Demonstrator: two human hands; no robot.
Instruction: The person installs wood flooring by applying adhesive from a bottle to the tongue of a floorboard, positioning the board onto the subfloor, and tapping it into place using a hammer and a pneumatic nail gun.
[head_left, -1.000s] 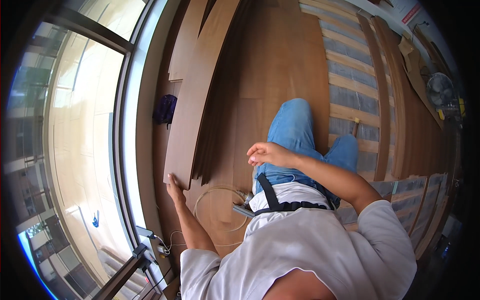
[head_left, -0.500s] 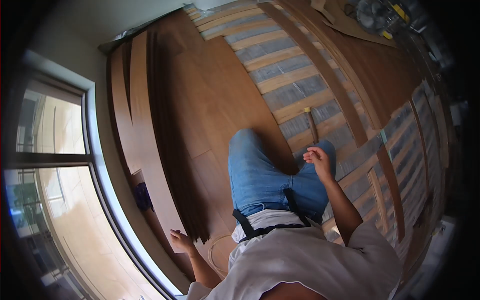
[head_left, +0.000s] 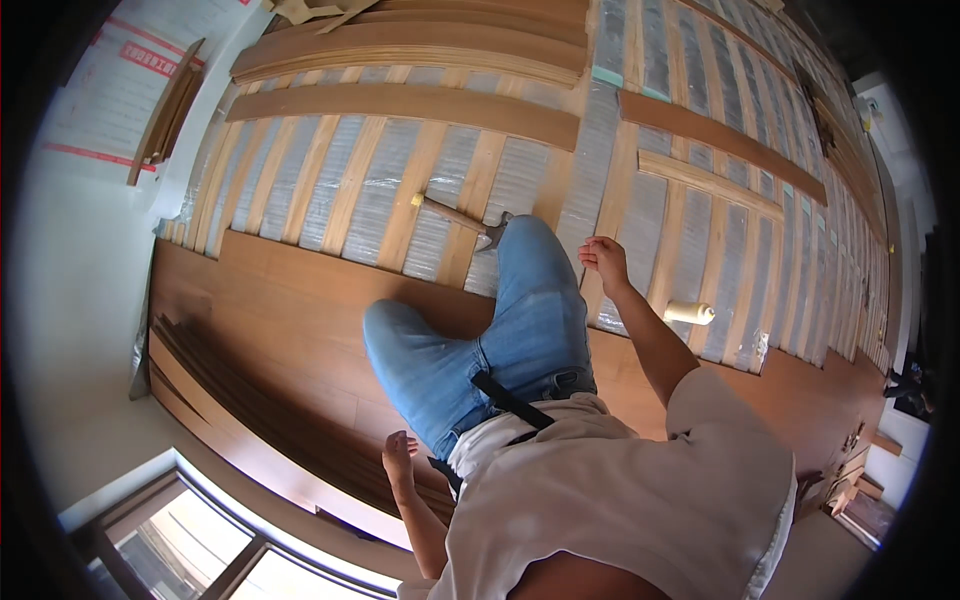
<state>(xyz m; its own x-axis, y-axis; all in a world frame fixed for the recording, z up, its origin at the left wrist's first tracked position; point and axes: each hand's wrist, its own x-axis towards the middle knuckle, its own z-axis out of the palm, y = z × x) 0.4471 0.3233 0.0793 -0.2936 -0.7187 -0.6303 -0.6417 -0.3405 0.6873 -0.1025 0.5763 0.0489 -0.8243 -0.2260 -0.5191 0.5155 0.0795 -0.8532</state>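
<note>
On the near side, laid boards (head_left: 300, 290); beyond, bare battens (head_left: 350, 185)

The floor appeared partly covered. Brown boards sat close together on the window side, and similar covering ran on at the right, so that strip looked done. Past its edge, pale battens were exposed with silvery sheeting (head_left: 398, 145) between them; judged by that, a large area was left to cover. A loose plank (head_left: 400, 103) rested across the battens, a darker plank (head_left: 715, 145) lay farther right, and piled boards (head_left: 420, 45) lay at the far side.

Nothing could be seen in either hand. The left grip (head_left: 399, 452), fingers loosely bent, hung near the long stack of planks (head_left: 270, 415), which ran off to the left beside the window (head_left: 185, 535); whether it touched the stack could not be told. The right grip (head_left: 606, 260) was half-curled and vacant above the battens, just right of the right knee (head_left: 528, 240). A hammer (head_left: 455, 213) lay over the battens on the other side of that knee, its head just beside it, apart from the right grip. A cream bottle (head_left: 688, 312) lay on its side, near the right forearm (head_left: 660, 335).
</note>
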